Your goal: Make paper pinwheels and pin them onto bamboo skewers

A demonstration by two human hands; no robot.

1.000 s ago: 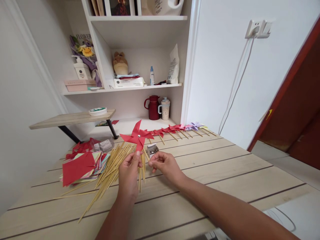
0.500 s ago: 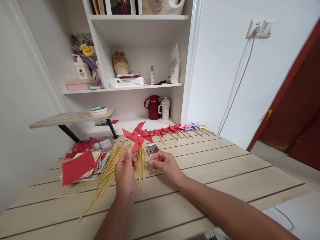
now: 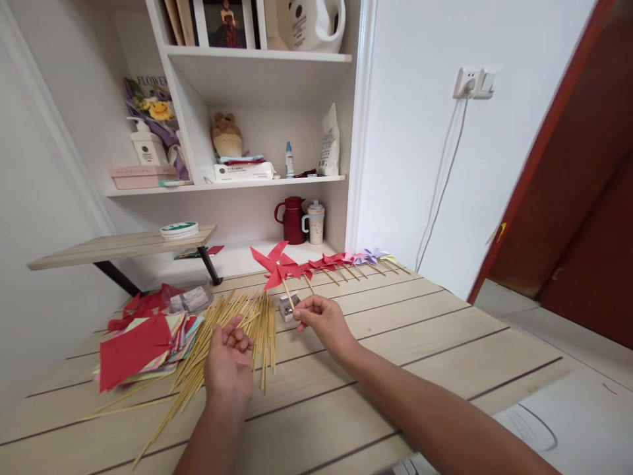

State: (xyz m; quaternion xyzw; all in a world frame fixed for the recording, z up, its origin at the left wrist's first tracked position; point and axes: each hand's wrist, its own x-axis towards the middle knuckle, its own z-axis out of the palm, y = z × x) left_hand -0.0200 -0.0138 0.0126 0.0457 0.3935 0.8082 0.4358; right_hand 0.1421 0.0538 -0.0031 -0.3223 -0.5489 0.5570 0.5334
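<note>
My right hand (image 3: 321, 323) pinches the lower end of a thin wooden stick that carries a red paper pinwheel (image 3: 275, 263), held tilted above the table. My left hand (image 3: 229, 360) is off the pinwheel, palm up and fingers loosely curled, hovering over the loose pile of bamboo sticks (image 3: 222, 336). A small box of metal pins (image 3: 287, 306) stands just left of my right hand. Behind it a row of finished pinwheels (image 3: 346, 260), red then purple and yellow, lies along the table's far edge.
A stack of coloured paper squares (image 3: 141, 343), red on top, lies at the left of the wooden table (image 3: 395, 330), with a clear plastic packet (image 3: 190, 299) behind it. White shelves (image 3: 237, 181) with a red jug (image 3: 291, 220) and a cup stand beyond.
My left hand let go of the pinwheel and dropped back over the sticks. My right hand now holds the stick alone and has carried the pinwheel slightly right and away. The camera shifted.
</note>
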